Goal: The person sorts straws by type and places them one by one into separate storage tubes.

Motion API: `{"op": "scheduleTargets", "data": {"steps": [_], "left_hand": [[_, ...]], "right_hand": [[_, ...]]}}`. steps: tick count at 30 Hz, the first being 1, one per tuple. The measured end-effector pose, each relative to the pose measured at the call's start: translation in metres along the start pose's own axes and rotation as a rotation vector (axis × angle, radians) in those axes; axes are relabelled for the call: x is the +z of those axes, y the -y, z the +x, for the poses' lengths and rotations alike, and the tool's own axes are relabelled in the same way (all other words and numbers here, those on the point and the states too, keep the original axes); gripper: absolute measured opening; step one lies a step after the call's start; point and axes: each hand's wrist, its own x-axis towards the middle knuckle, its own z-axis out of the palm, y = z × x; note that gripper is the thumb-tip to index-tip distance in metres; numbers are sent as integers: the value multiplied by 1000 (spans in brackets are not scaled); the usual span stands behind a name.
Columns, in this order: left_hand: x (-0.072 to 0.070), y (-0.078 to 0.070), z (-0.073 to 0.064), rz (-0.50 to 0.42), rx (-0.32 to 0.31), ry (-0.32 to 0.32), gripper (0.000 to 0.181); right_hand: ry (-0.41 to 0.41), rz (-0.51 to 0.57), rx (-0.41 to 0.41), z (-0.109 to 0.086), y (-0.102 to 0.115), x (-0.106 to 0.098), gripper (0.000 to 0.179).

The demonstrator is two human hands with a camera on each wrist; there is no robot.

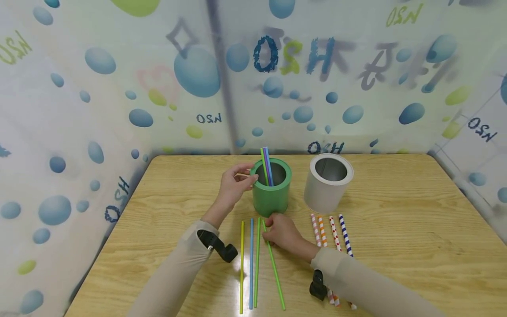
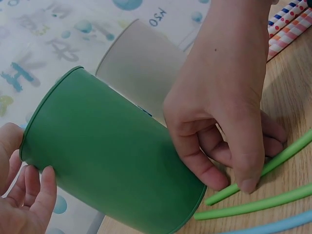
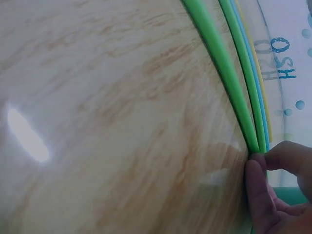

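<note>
A green can [image 1: 271, 200] stands upright with several plain straws [image 1: 267, 165] leaning inside it, green, purple and blue among them. My left hand [image 1: 236, 182] holds this can at the left side of its rim, and in the left wrist view the fingers [image 2: 45, 187] touch its wall. Just in front of the can, my right hand [image 1: 283, 231] pinches the far end of a green straw [image 1: 275, 268] between thumb and fingertips. To that straw's left lie another green straw [image 1: 257, 264], a blue straw [image 1: 251, 264] and a yellow straw [image 1: 242, 268].
Right of the green can stands a white can [image 1: 326, 193]. Patterned paper straws, such as a blue-striped one [image 1: 345, 233] and a red-dotted one [image 1: 335, 233], lie before it, partly under my right forearm. A printed curtain [image 1: 253, 97] hangs behind the wooden table [image 1: 416, 220].
</note>
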Motion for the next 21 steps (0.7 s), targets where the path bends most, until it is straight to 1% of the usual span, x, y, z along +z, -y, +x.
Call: {"op": "scheduleTargets", "data": {"steps": [2, 3, 7, 13, 15, 19, 20, 21], "left_hand": [[0, 1, 0, -1, -2, -1, 33], [0, 1, 0, -2, -1, 0, 33], [0, 2, 1, -5, 1, -3, 33], [-1, 1, 1, -2, 8, 1, 33], [-1, 1, 1, 1, 9, 0, 33], [-1, 1, 1, 4, 4, 1, 34], [-1, 1, 1, 3, 3, 1, 34], [-1, 0, 0, 3, 1, 1, 34]], "right_hand": [[-1, -21, 0, 1, 2, 0, 11], [-1, -28, -3, 1, 3, 0, 14], [5, -38, -10, 1, 5, 0, 34], [10, -13, 2, 4, 4, 1, 32], [14, 8, 9, 4, 2, 1, 28], [48, 111, 39, 2, -1, -2, 7], [58, 139, 47, 1, -2, -3, 8], [66, 165, 52, 1, -2, -4, 13]]}}
